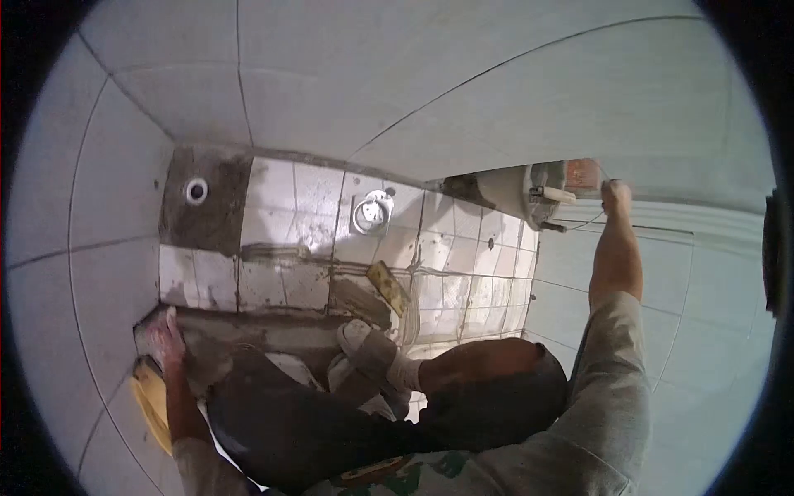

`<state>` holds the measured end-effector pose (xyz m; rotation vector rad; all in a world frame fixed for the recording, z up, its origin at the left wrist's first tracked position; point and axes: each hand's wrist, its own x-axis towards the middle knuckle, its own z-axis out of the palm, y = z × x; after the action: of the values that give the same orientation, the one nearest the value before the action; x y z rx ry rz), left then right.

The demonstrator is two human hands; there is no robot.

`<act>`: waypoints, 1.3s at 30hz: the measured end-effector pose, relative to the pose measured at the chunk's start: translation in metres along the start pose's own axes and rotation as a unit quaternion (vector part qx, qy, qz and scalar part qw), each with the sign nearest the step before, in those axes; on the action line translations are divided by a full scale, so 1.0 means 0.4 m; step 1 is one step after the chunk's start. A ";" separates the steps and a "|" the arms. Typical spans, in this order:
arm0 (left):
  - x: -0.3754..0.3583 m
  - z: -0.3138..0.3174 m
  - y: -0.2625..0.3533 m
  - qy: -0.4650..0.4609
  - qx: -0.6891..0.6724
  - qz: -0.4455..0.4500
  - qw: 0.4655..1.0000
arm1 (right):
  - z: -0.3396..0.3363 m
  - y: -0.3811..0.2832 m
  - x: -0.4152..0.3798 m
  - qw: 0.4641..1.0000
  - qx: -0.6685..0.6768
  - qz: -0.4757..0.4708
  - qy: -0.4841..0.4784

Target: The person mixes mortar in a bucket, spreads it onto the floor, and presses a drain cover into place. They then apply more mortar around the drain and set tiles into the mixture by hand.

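Observation:
At the lower left, my left hand (165, 337) is by the wall corner, fingers apart and nothing seen in it. A yellow object (151, 401) is just below it, beside my forearm. My right hand (614, 197) is at the upper right with its fingers closed on the thin wire handle (591, 221) of a bucket (514, 188). The bucket is tilted, and a tool with a pale handle (556, 195) lies at its mouth. A reddish block-like thing (581, 174) is between the bucket and my right hand; its exact form is unclear.
White floor tiles (314, 194) are smeared with grey mortar. A white pipe opening (196, 191) and a round drain (371, 213) are in the floor. A yellow sponge-like block (388, 288) lies near my foot (356, 335). Tiled walls (124, 190) close in both sides.

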<state>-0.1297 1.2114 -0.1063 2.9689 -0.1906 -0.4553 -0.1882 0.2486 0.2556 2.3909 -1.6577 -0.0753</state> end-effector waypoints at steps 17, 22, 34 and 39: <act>0.000 -0.008 0.009 0.084 0.087 0.107 0.987 | -0.102 -0.007 -0.054 0.994 0.092 0.056 0.031; 0.017 -0.046 0.022 -0.032 0.023 0.044 0.998 | -0.165 0.142 -0.123 0.973 0.173 0.136 -0.075; 0.013 -0.057 0.035 -0.048 -0.134 -0.004 0.990 | -0.434 0.353 -0.130 0.993 0.036 0.114 0.018; -0.022 -0.090 0.040 -0.116 -0.200 -0.056 0.971 | -0.493 0.435 -0.122 0.985 0.066 0.159 0.009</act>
<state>-0.1285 1.2010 -0.0673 2.5349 0.0438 -0.7553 -0.3312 0.2674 0.4806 2.1724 -2.0716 0.1151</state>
